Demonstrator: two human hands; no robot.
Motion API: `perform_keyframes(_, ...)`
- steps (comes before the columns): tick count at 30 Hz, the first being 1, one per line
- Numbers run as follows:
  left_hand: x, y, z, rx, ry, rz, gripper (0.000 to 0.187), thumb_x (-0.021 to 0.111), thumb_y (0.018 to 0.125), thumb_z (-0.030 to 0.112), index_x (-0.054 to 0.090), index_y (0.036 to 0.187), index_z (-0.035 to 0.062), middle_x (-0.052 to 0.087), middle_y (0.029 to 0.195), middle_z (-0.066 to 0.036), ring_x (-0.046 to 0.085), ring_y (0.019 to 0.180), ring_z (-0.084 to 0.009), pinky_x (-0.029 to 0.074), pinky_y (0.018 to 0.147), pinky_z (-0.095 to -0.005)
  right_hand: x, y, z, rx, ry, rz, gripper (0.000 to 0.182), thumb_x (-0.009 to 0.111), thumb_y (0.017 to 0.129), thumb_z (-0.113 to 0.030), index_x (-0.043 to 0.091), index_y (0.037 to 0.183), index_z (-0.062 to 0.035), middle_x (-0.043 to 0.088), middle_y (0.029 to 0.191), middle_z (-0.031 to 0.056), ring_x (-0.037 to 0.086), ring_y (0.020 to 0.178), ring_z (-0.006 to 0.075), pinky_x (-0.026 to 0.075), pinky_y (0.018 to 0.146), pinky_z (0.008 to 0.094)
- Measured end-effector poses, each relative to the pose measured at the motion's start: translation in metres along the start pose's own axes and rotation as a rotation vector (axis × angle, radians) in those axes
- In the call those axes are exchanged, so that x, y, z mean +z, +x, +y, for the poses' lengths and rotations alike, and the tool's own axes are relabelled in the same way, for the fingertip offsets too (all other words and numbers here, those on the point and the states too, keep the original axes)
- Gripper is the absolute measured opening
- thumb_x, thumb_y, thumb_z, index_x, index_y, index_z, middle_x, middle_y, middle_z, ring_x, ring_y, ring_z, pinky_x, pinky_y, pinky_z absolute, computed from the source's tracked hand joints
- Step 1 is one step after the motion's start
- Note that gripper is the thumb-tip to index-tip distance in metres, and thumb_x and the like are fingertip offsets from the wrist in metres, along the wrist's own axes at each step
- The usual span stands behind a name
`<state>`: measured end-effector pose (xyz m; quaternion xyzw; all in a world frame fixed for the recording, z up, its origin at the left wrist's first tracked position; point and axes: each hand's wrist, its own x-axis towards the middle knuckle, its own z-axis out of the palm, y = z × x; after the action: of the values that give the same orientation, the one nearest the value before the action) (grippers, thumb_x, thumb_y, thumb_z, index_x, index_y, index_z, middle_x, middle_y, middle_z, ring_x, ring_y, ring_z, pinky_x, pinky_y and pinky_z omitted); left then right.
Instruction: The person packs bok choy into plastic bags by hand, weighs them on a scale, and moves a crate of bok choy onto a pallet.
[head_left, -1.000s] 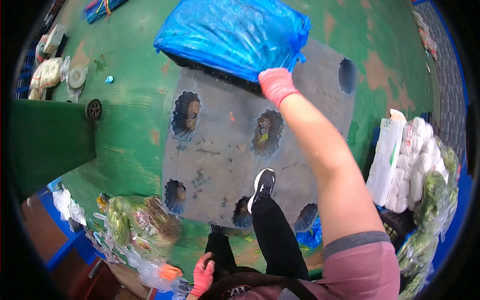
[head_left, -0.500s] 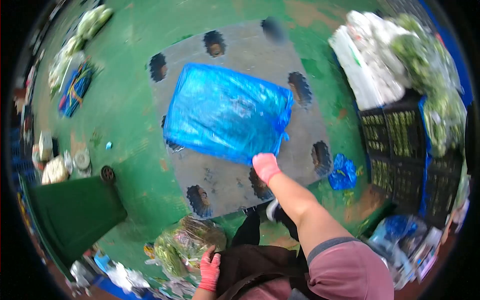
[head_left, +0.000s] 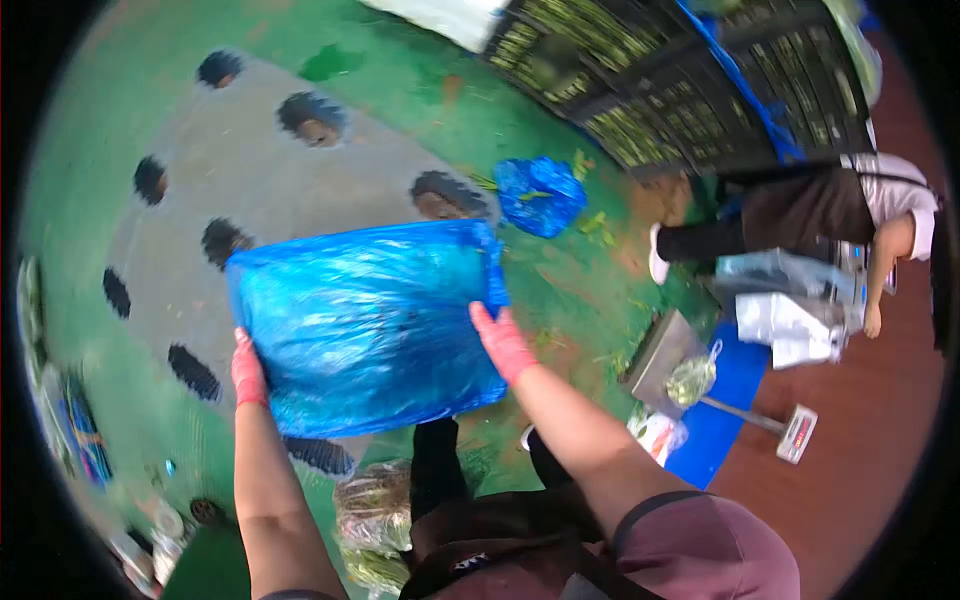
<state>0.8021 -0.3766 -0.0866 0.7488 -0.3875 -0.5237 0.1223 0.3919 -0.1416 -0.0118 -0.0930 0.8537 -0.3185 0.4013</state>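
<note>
A large rectangular pack wrapped in shiny blue plastic (head_left: 370, 325) is held between my two hands, in front of my body. My left hand (head_left: 249, 370), in a pink glove, grips its left side. Against the right side presses my right hand (head_left: 503, 343), gloved the same way, thumb side up; some of its fingers are hidden. Beyond and partly beneath the pack lies a grey plastic pallet (head_left: 370, 180) with dark oval holes. What the blue plastic encloses cannot be made out.
Black crates of green vegetables (head_left: 650, 80) are stacked at upper right. A crumpled blue bag (head_left: 540, 195) lies by the pallet. To the right, a co-worker (head_left: 810, 210) bends near a platform scale (head_left: 665, 360). Bagged vegetables (head_left: 372, 515) sit by my feet.
The blue pack has come up off the pallet towards me. My left hand has moved from beside my apron onto its left side. My view has turned right, bringing the co-worker and scale in.
</note>
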Motion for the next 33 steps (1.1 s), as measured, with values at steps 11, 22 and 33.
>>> perform_keyframes(11,0.143,-0.155,-0.016,0.375,0.391,0.072,0.059,0.030,0.100,0.041,0.042,0.133,-0.0070,0.049,0.132,-0.016,0.046,0.119,-0.0233,0.032,0.104,-0.0353,-0.100,0.056,0.295,-0.035,0.013,0.113,0.045,0.044,0.095,-0.041,0.054,0.115,-0.0020,0.063,0.087,0.0226,0.061,0.075,0.0405,0.047,0.064,0.0491)
perform_keyframes(22,0.569,-0.262,-0.029,0.508,0.273,-0.461,0.063,0.035,0.098,0.045,0.035,0.138,-0.0043,0.044,0.137,-0.020,0.042,0.127,-0.0308,0.030,0.107,-0.0349,-0.374,0.112,0.490,0.486,0.701,0.517,0.064,0.044,0.094,-0.051,0.052,0.124,0.0057,0.058,0.122,0.0140,0.054,0.110,0.0220,0.040,0.096,0.0352)
perform_keyframes(33,0.688,-0.281,-0.040,0.922,0.859,-0.012,0.054,0.032,0.098,0.043,0.051,0.121,-0.0011,0.056,0.116,-0.026,0.053,0.105,-0.0420,0.042,0.090,-0.0444,-0.467,0.162,0.526,0.432,0.418,0.739,0.025,0.058,0.091,-0.032,0.063,0.086,-0.0081,0.051,0.062,-0.0024,0.043,0.056,0.0096,0.038,0.053,0.0287)
